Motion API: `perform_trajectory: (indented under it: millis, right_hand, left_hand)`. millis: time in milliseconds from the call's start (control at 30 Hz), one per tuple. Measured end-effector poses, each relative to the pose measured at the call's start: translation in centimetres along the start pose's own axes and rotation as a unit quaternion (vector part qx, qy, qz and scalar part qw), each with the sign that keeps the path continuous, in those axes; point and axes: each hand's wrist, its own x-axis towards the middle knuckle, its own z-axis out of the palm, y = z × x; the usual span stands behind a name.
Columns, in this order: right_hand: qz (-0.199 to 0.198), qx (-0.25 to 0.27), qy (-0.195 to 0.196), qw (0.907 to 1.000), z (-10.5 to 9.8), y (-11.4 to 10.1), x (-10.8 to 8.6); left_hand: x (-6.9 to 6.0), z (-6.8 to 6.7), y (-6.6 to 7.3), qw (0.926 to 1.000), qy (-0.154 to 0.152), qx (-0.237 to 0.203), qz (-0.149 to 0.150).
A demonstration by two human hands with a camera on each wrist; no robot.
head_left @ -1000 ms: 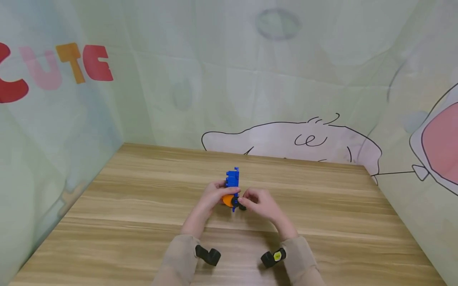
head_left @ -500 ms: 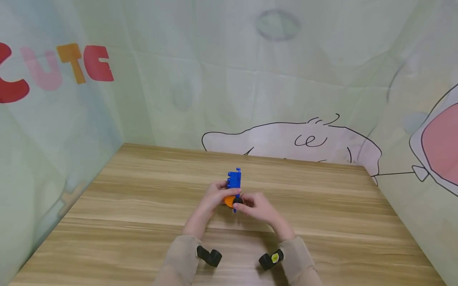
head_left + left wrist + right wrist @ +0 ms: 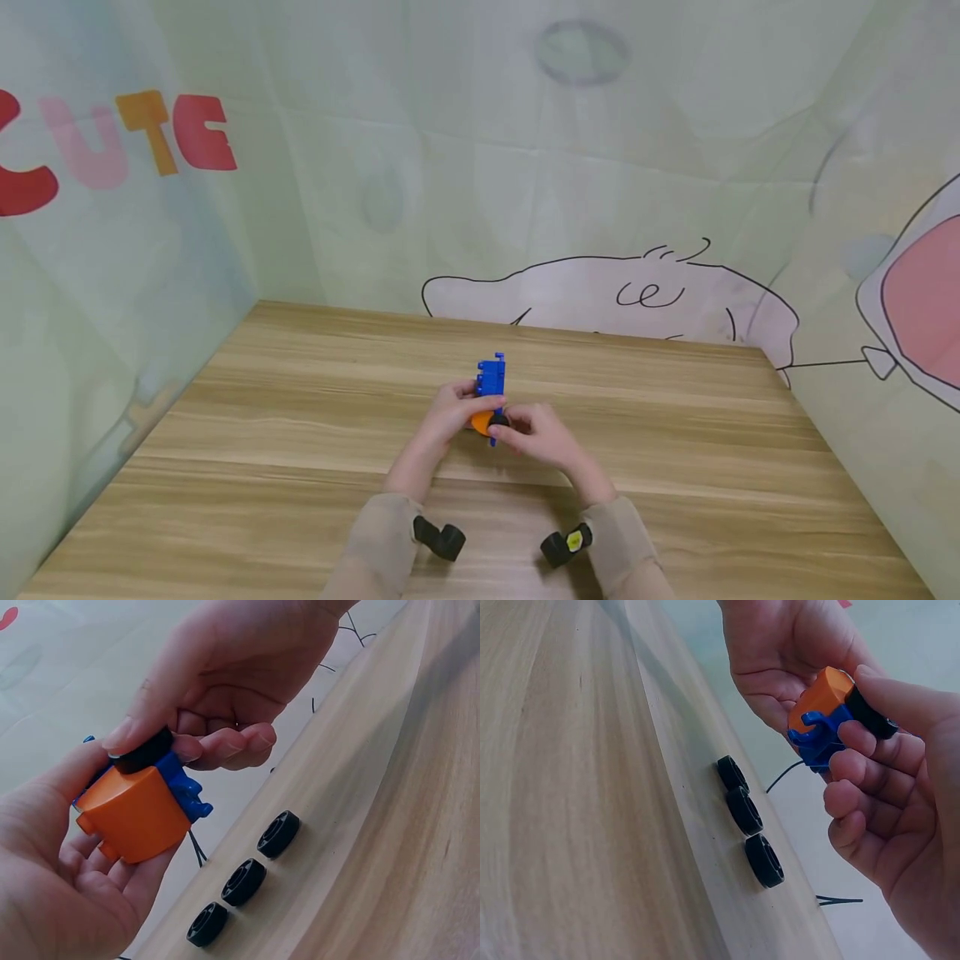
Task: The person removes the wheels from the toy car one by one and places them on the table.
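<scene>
My left hand (image 3: 448, 414) grips a toy vehicle (image 3: 491, 379) raised above the table. The vehicle has a blue studded chassis with a hook at one end and a rounded orange block (image 3: 139, 814) attached. My right hand (image 3: 543, 433) holds a black toy wheel (image 3: 146, 754) at the chassis side beside the orange block. Its thumb presses on the wheel's outer face, with the other fingers curled below. Whether the wheel is fully seated is hidden. Several fingers of the left hand wrap behind the vehicle.
Three loose black wheels (image 3: 745, 811) stand in a row on the wooden table (image 3: 300, 467), seen in both wrist views. Printed cloth walls (image 3: 337, 167) enclose the table's back and sides. A camera (image 3: 442, 540) is strapped to each wrist.
The right hand has moved slightly left, bringing its wheel against the vehicle's side, where it stays over the last half second. The left hand and vehicle have shifted only a little to the right.
</scene>
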Motion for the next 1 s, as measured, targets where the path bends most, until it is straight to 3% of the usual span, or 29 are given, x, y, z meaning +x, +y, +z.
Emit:
perform_trajectory:
  millis: [400, 1000]
  right_hand:
    - [-0.034, 0.021, 0.012, 0.9991, 0.03, 0.31, -0.01]
    - [-0.115, 0.093, 0.052, 0.9877, 0.94, 0.84, -0.07]
  left_hand:
    - [-0.15, 0.26, 0.08, 0.9998, -0.006, 0.012, 0.012]
    - [-0.14, 0.63, 0.07, 0.9993, -0.015, -0.034, -0.007]
